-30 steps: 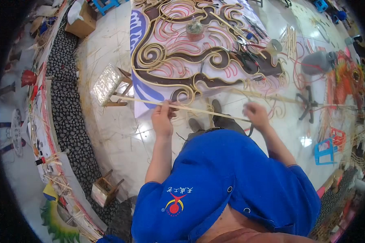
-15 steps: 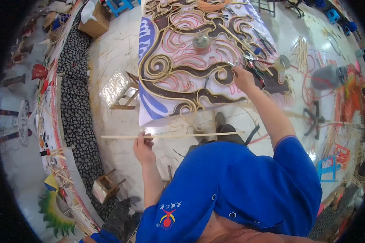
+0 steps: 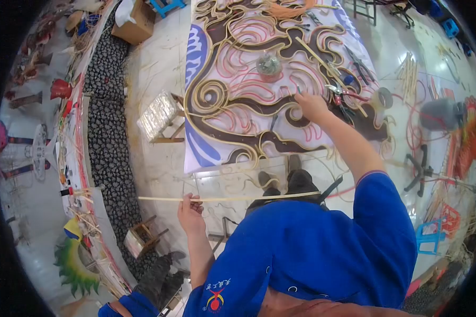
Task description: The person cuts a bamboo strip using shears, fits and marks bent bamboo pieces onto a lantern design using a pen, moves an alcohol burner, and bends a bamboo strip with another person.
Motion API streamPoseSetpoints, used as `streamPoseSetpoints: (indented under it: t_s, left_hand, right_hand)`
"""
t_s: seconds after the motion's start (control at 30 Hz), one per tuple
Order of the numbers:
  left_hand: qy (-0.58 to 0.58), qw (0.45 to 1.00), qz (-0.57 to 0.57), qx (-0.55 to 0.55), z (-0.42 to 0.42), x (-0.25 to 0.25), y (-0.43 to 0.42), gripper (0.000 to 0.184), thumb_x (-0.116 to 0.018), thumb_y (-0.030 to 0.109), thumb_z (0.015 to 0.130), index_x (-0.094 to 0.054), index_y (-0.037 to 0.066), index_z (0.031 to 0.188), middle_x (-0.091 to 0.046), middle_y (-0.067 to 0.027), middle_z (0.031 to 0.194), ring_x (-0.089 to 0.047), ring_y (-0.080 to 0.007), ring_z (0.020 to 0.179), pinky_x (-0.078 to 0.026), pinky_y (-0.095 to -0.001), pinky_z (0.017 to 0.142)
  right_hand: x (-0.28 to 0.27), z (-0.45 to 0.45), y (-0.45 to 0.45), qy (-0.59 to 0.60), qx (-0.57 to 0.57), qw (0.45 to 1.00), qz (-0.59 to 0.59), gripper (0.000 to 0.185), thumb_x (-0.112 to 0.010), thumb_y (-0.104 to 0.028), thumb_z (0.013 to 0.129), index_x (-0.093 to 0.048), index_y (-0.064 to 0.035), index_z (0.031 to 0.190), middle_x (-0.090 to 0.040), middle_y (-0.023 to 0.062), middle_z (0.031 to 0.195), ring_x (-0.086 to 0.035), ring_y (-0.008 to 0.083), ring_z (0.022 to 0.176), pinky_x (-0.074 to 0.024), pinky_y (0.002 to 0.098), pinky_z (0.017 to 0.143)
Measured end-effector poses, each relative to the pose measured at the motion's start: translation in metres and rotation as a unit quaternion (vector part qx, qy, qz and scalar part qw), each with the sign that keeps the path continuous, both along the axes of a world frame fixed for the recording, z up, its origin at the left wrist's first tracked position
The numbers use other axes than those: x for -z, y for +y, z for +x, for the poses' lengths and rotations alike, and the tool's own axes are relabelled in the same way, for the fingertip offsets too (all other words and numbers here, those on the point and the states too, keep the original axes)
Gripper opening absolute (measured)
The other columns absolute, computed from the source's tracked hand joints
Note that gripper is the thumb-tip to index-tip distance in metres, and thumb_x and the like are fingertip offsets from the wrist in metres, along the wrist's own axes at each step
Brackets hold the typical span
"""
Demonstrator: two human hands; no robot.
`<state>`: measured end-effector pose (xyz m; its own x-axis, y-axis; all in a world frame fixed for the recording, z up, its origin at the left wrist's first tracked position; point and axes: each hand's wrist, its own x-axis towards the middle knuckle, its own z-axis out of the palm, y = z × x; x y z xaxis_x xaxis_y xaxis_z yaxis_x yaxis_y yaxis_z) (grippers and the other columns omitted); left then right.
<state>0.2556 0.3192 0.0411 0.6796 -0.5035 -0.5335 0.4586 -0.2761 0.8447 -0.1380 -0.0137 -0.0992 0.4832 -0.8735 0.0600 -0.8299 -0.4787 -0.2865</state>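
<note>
My left hand [image 3: 191, 210] is closed around a long pale bamboo strip [image 3: 243, 199], held roughly level in front of my body, off the near edge of the table. Over the large patterned sheet [image 3: 206, 158], my right hand [image 3: 312, 107] has its fingers pinched together beside a curled scroll of bent strips. Something small and thin shows at its fingertips, too small to name. Bent strips follow the sheet's dark and pink curves. A glass jar [image 3: 269, 66] stands on the sheet. Red-handled pliers [image 3: 344, 93] lie right of my right hand.
More cutting tools [image 3: 358, 64] and a roll of tape [image 3: 382, 98] lie along the table's right side. A foil-covered stool [image 3: 158, 113] stands at the left. At lower left, another person's blue sleeve [image 3: 135, 307] shows. A blue plastic stool [image 3: 429, 236] is at right.
The view has shifted, so the table sits lower and further right. My right hand has moved slightly left and away over the scroll. My left hand keeps hold of the bamboo strip.
</note>
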Motion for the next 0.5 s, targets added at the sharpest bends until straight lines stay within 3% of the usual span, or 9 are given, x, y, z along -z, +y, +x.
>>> streamPoseSetpoints:
  t_s: [0.23, 0.37, 0.47, 0.5]
  left_hand:
    - [-0.003, 0.999, -0.017, 0.027, 0.004, 0.0, -0.006, 0.022, -0.065, 0.025, 0.097, -0.062, 0.006, 0.108, -0.066, -0.0054, 0.091, -0.058, -0.0126, 0.073, -0.044, -0.0248, 0.06]
    - [-0.004, 0.999, -0.014, 0.033, 0.008, -0.003, 0.002, 0.021, -0.065, 0.025, 0.097, -0.061, 0.006, 0.107, -0.066, -0.0053, 0.091, -0.058, -0.0123, 0.074, -0.044, -0.0244, 0.06]
    - [0.002, 0.999, -0.027, 0.033, 0.014, -0.002, 0.003, 0.02, -0.064, 0.023, 0.097, -0.062, 0.006, 0.107, -0.067, -0.0058, 0.091, -0.059, -0.0127, 0.073, -0.045, -0.0245, 0.06]
    - [0.005, 0.999, -0.037, 0.031, 0.016, 0.0, 0.004, 0.02, -0.064, 0.022, 0.097, -0.062, 0.005, 0.107, -0.068, -0.0064, 0.09, -0.061, -0.0131, 0.073, -0.046, -0.0247, 0.06]
  right_hand:
    - [-0.007, 0.009, -0.005, 0.021, 0.01, 1.0, 0.007, 0.017, -0.056, -0.011, 0.089, -0.061, -0.0105, 0.105, -0.067, 0.0164, 0.094, -0.069, 0.0404, 0.079, -0.0545, 0.0512, 0.068]
    - [-0.005, 0.007, 0.004, 0.022, 0.018, 1.0, 0.009, 0.024, -0.066, -0.022, 0.089, -0.061, -0.0105, 0.109, -0.068, 0.0148, 0.089, -0.071, 0.0363, 0.082, -0.0567, 0.0478, 0.068]
    - [-0.021, 0.003, 0.019, -0.086, 0.103, 0.99, -0.036, 0.018, -0.058, -0.006, 0.088, -0.063, -0.0083, 0.105, -0.067, 0.0143, 0.089, -0.069, 0.0356, 0.079, -0.0542, 0.0457, 0.068]
    - [-0.028, 0.001, 0.027, -0.082, 0.105, 0.99, -0.037, 0.018, -0.058, -0.006, 0.088, -0.063, -0.0083, 0.105, -0.067, 0.0143, 0.089, -0.069, 0.0356, 0.079, -0.0542, 0.0457, 0.068]
